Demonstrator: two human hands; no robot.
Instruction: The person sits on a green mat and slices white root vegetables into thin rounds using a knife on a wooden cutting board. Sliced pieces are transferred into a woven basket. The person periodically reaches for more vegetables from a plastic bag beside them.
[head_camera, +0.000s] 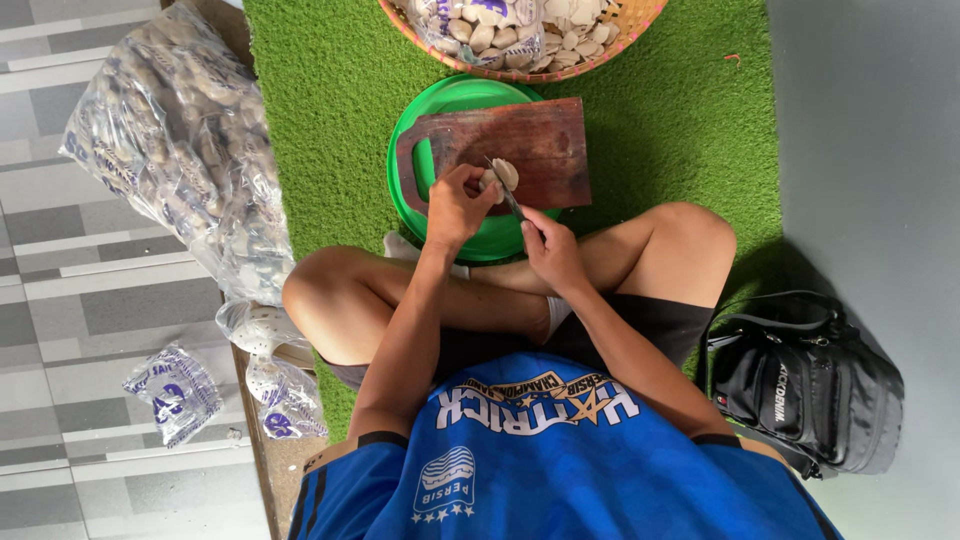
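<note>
Floor, far left: grey and white tiled floor (90, 300).
Large bag: clear plastic bag (175, 140) packed with small pale pieces, lying on the tiles against the edge of the green mat (330, 90).
Small packets: one clear printed packet (175, 392) alone on the tiles; two more (280, 395) just beside the person's left knee.
Basin: round green basin (410, 195) on the mat, in front of the crossed legs.
Board: dark reddish wooden cutting board (540, 140) with a handle cut-out, resting across the basin's rim.
Left hand (455, 208): fingers curled, fingertips pinching a pale flat piece (503, 174) down on the board's near edge.
Knife: narrow blade (508, 195) angled against the pale piece, touching it.
Right hand (550, 250): fingers wrapped tight about the knife's handle, just beside the left hand.
Basket: woven basket (620, 45) at the top edge, holding pale pieces and a clear packet, near the board but apart from it.
Bag, far right: black zipped bag (810, 385) on the grey floor beside the right thigh.
</note>
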